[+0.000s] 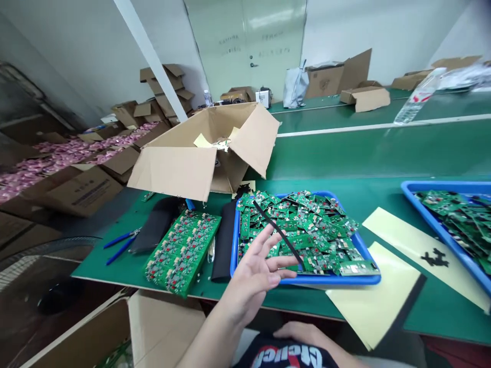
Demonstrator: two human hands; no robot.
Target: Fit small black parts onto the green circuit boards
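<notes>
My left hand (255, 273) is raised palm up over the near edge of a blue tray (307, 279), its fingers spread apart. A thin black strip (282, 235) slants past its fingertips; whether it touches them I cannot tell. Heaped in the tray are many small green circuit boards (318, 230). My right hand (301, 331) is low by my lap against the dark shirt, its fingers mostly hidden. Left of the tray lies a stack of uncut circuit board panels (184, 250), with a black pad (224, 243) between.
Blue-handled pliers (121, 243) lie at the left beside a dark sleeve-like piece (155, 225). An open carton (172, 168) stands behind the panels. To the right are yellow sheets (378, 291), small black pieces (435, 258) and a second blue tray (408, 191) of boards.
</notes>
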